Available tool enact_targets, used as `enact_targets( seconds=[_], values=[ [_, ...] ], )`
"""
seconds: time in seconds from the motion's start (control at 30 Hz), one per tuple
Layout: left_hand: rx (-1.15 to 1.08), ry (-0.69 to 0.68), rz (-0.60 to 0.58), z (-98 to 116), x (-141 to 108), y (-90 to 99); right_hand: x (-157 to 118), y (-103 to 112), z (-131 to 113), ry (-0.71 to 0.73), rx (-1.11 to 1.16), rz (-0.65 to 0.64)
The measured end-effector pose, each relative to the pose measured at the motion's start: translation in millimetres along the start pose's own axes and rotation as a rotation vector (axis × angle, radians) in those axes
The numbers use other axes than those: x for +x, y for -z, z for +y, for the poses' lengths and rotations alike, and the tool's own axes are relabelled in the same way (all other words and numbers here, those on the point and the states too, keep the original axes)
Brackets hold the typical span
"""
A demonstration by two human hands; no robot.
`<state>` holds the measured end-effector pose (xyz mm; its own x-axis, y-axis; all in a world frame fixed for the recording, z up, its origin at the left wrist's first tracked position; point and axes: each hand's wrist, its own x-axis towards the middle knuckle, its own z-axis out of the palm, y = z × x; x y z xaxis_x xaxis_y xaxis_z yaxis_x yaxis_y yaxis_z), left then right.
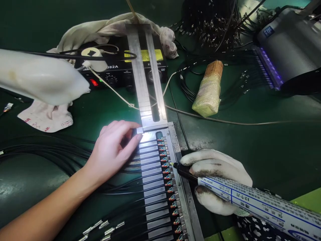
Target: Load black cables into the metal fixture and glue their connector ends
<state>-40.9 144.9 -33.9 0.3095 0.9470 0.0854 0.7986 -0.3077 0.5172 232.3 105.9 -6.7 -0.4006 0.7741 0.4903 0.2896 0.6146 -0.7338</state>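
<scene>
My gloved right hand [213, 177] grips a printed glue syringe [240, 194] with a black front end. Its thin tip points at the row of small connectors with coloured wires [165, 159]. These lie side by side in a slotted metal fixture [154, 187], each on the end of a black cable [150, 174]. At the fixture's upper left corner, the thumb and index finger of my bare left hand [115, 144] pinch a metal edge. A slotted metal bar [139, 80] runs on from the fixture's far end and leans over a black control box [120, 72].
White cloth [82, 30] drapes over the control box. A white lamp-like housing [42, 77] reaches in from the left. At right are a plastic-wrapped block [208, 90] and a grey machine with purple light [291, 43]. Cable bundles [210, 20] lie at the back.
</scene>
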Motion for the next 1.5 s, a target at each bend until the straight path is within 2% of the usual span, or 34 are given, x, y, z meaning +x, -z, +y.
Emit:
enact_targets(
  seconds=[0.93,1.23,1.4,1.5],
  values=[
    [-0.008,-0.004,0.015,0.7,0.2,-0.2,-0.9,-1.0,4.8,-0.044,0.012,-0.012],
    [0.007,-0.006,0.011,-0.6,1.1,-1.8,-15.7,6.0,-12.6,-0.051,0.022,0.035],
    [0.001,0.007,0.006,0.9,1.7,-1.2,-14.1,2.3,-12.1,-0.034,-0.047,-0.035],
    [-0.006,0.009,0.003,1.6,1.1,0.0,-11.8,0.4,-8.8,-0.035,-0.038,-0.035]
  ],
)
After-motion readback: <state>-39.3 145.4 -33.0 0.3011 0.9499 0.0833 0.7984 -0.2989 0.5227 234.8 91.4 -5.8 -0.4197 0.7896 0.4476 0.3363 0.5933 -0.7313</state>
